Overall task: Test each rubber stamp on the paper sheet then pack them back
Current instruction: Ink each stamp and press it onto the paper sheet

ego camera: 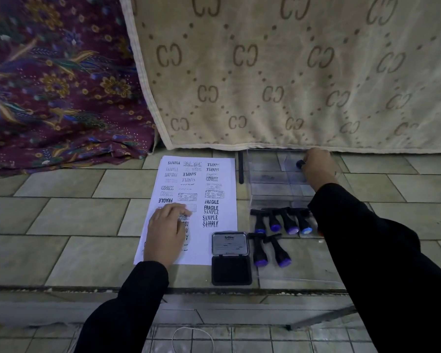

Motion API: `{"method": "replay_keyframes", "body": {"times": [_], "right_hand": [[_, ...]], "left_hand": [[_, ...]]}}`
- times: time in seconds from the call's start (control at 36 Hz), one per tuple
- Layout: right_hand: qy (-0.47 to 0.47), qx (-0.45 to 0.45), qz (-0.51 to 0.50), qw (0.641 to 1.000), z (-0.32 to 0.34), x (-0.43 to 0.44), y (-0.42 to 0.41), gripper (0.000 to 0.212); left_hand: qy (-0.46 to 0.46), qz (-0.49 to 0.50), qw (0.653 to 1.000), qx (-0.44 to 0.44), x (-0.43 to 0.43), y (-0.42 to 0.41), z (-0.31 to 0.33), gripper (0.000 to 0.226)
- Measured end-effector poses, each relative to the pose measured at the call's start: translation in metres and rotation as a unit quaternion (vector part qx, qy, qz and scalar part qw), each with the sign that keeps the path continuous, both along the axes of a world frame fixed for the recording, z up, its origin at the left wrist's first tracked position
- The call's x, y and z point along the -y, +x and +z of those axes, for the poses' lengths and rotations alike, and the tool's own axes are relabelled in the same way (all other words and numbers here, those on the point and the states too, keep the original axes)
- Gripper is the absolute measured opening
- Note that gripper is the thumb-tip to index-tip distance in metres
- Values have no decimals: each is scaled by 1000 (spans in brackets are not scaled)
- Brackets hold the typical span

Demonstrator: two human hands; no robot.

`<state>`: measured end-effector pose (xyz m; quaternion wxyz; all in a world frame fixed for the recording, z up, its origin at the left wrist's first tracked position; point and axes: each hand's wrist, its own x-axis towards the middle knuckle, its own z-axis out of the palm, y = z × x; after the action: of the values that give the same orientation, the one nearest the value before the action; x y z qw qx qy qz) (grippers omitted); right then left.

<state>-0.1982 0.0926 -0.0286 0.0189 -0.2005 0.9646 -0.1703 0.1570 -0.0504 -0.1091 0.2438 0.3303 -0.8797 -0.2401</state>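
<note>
black sleeves (pixel 392 276) nearest cam. paper sheet (pixel 214 174), full of prints, left of open ink pad (pixel 231 258); left grip (pixel 164 233) flat on it, fingers straight. clear case (pixel 270 174) beyond pad; right grip (pixel 318 166) over it, pinching one rubber stamp (pixel 300 163). six stamps (pixel 283 221) lying just right of pad.

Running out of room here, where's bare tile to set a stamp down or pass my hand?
Bare tile lies left of the paper sheet, toward the purple cloth, and right of the clear box. Crowded: right of the sheet's near end sit the ink pad and six stamps.
</note>
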Motion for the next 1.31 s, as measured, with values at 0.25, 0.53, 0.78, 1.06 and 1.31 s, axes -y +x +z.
{"method": "replay_keyframes", "body": {"times": [0.25,0.53,0.78,1.06,1.31], "right_hand": [[-14,5,-44,999,-5,-3,-5,37],[-2,-14,5,1000,9,-4,-1,22],[-239,-8,72,968,53,-12,35,47],[-375,193,166,892,31,-31,151,32],[-371,268,245,855,-2,-45,214,46]], "left_hand": [[18,0,1000,-5,1,-1,2,35],[12,2,1000,0,1,0,1,35],[13,1,1000,3,0,-1,2,36],[13,-5,1000,-8,1,-1,4,34],[7,-1,1000,-4,1,0,2,34]]}}
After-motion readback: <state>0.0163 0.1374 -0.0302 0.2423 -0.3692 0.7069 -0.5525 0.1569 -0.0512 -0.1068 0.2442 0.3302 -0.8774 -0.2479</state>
